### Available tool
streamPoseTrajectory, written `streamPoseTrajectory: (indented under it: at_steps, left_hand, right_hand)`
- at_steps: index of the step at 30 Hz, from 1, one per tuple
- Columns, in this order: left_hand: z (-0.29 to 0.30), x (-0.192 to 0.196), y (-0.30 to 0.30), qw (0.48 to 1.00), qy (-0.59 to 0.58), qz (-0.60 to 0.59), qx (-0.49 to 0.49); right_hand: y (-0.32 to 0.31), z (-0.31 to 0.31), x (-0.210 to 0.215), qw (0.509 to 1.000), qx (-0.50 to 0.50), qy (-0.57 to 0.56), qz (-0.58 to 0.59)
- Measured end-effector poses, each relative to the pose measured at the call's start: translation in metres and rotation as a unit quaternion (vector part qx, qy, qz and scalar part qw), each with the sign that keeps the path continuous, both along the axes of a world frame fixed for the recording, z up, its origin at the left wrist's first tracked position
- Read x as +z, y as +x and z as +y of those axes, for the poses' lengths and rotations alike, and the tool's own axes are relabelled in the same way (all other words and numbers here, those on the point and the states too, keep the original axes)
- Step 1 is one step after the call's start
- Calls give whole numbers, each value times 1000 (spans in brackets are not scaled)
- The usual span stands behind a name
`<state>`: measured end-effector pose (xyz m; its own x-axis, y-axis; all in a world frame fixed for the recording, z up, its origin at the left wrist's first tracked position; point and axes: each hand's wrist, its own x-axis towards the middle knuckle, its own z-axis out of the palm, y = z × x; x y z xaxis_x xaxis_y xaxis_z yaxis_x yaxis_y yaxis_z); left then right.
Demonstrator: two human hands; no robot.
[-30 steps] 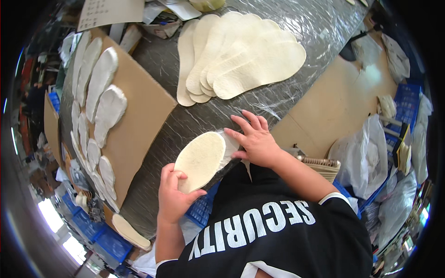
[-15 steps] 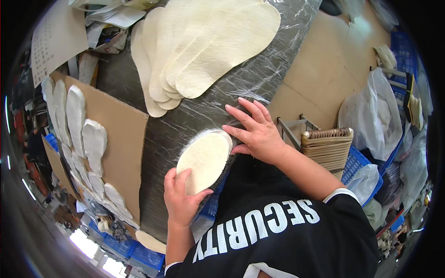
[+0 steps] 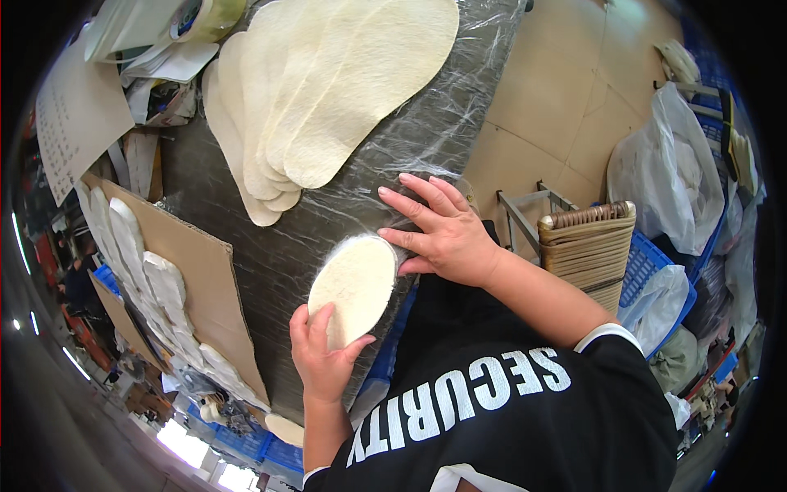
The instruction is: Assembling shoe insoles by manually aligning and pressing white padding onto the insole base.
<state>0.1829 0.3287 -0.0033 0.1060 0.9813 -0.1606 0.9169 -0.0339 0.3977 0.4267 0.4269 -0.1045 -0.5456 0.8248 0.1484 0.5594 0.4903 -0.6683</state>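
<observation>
A cream, felt-like oval pad (image 3: pixel 359 283) lies at the near edge of the table, with a fringe of fluffy white fibre around its far rim. My left hand (image 3: pixel 321 361) grips its near end, fingers on the left and thumb on the right. At the far right rim, my right hand (image 3: pixel 447 234) has its fingers spread, with thumb and fingertips at the fibre edge. Farther off lies a fanned pile of cream insole-shaped pieces (image 3: pixel 369 90). The underside of the pad is hidden.
Clear film covers the dark table (image 3: pixel 238 205). On the left, a cardboard sheet (image 3: pixel 209 246) carries several white padded pieces (image 3: pixel 168 283). A woven-backed chair (image 3: pixel 586 250) stands right, beside a blue crate (image 3: pixel 643 266) and a plastic bag (image 3: pixel 664 176). Papers (image 3: pixel 82 115) sit far left.
The view has shifted, so the pile and cardboard appear farther left. Both hands keep nearly the same pose at the pad; the right fingers sit slightly closer over its fibre rim.
</observation>
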Motion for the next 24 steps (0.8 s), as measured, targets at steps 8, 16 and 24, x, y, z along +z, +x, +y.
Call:
streamPoseTrajectory:
  at_steps: [8,16,24]
  left_hand:
    - [-1,0,0,1000,-1,3,1]
    - [-1,-2,0,999,-27,-4,17]
    - [0,-2,3,999,-36,7,16]
  right_hand:
    - [-2,-2,-2,1000,-6,11,-2]
    - [-1,-2,-3,1000,-4,8,0]
    - [0,-1,-4,1000,0,3,5]
